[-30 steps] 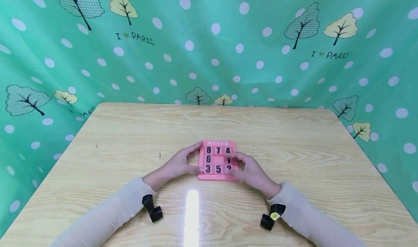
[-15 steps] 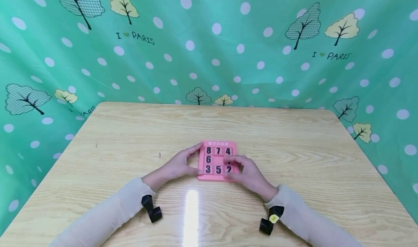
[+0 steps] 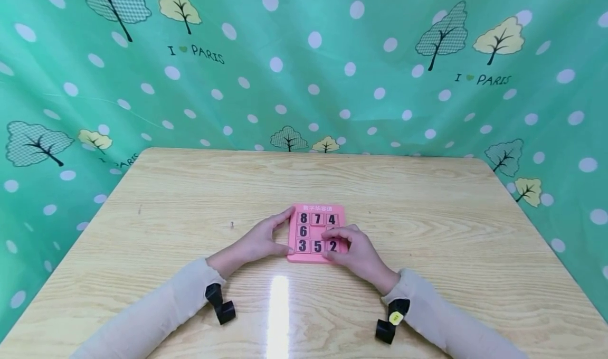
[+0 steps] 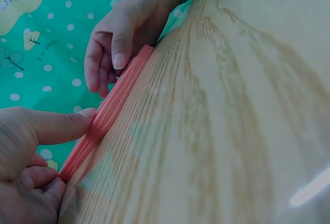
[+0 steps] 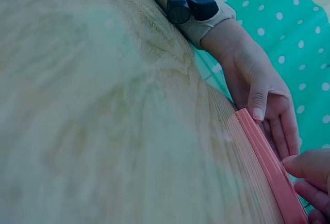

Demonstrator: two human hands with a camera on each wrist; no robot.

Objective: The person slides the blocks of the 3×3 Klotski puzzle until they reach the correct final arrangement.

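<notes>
A pink number slide puzzle (image 3: 311,260) lies flat on the table in the head view, its top row reading 8, 7, 4. The middle row has a 6 tile (image 3: 303,231) at its left and a bare centre slot; its right tile is mostly hidden by fingers. Below come 3, 5 and 2. My left hand (image 3: 258,241) grips the left edge, thumb at the lower corner and forefinger at the upper. Over the right side lies my right hand (image 3: 363,253), forefinger bent at the middle row and thumb near the 5 and 2 tiles. Both wrist views show the puzzle edge-on (image 4: 111,105).
The wooden table (image 3: 190,179) stretches around the puzzle, with a bright light reflection (image 3: 278,317) in front. A green dotted curtain (image 3: 313,90) hangs behind and along both sides. Black wrist cameras (image 3: 220,304) sit on both cuffs.
My right hand has shifted slightly left over the puzzle, its forefinger reaching the bare centre slot and the 2 tile now showing more fully. My left hand keeps its hold.
</notes>
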